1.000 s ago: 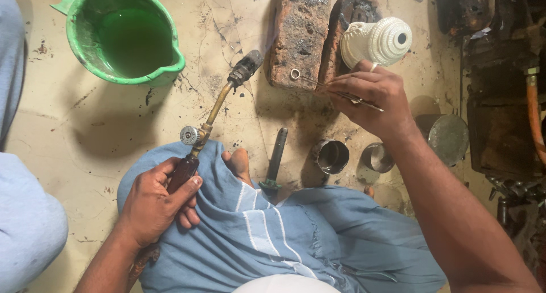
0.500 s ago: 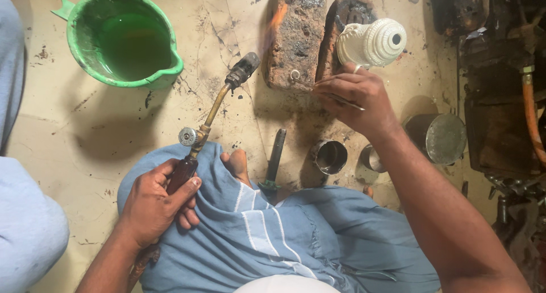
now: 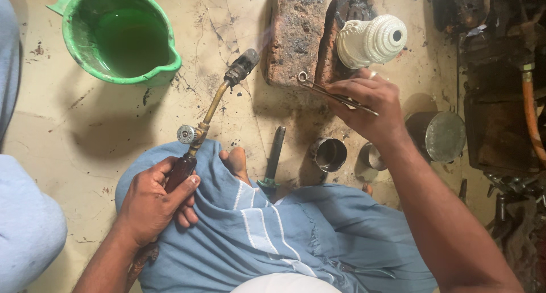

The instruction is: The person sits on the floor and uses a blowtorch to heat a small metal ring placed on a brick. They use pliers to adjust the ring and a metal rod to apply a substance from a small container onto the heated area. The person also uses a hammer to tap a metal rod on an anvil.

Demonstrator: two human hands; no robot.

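My left hand (image 3: 154, 197) grips the dark handle of a brass gas torch (image 3: 213, 108), whose black nozzle points up and right toward a scorched brick (image 3: 296, 31). My right hand (image 3: 367, 108) holds thin metal tweezers (image 3: 327, 91) that pinch a small metal ring (image 3: 302, 77) at the brick's lower right corner. A white ribbed ceramic piece (image 3: 372, 41) lies just above my right hand on a second charred brick (image 3: 341, 20). Blue cloth (image 3: 267, 236) covers my lap.
A green plastic basin (image 3: 122, 34) of green liquid stands at the upper left. A dark rod-like tool (image 3: 274, 156), two small metal cups (image 3: 330, 154) and a larger tin (image 3: 441, 135) sit on the stained floor. Dark machinery with an orange hose (image 3: 529, 111) fills the right. Another person's light-blue cloth (image 3: 23, 230) is at the left.
My right hand has drawn down and left from the white ceramic piece, and the tweezers now show the small ring at their tip. The torch hand has stayed still.
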